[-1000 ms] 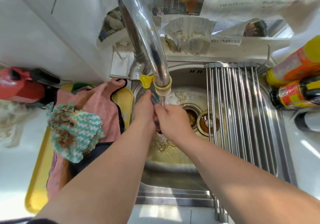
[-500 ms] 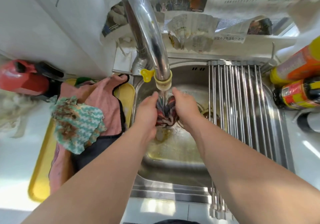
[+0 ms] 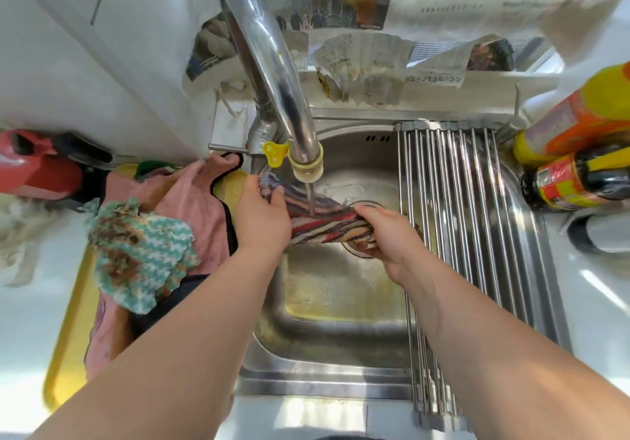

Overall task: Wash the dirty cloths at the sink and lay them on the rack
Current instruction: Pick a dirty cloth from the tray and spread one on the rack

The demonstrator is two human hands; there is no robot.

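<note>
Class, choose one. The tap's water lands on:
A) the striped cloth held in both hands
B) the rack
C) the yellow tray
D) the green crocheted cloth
A: the stream from the tap falls onto the striped cloth stretched between the left hand and right hand.

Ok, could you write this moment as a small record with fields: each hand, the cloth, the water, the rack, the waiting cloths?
left hand: grips one end of the striped cloth
right hand: grips the other end
striped cloth: stretched between both hands under the tap
water: running from the tap onto the cloth
rack: across the right side of the sink, no cloth on it
waiting cloths: pink cloth and stained teal knitted cloth on the yellow tray, left of the sink
</note>
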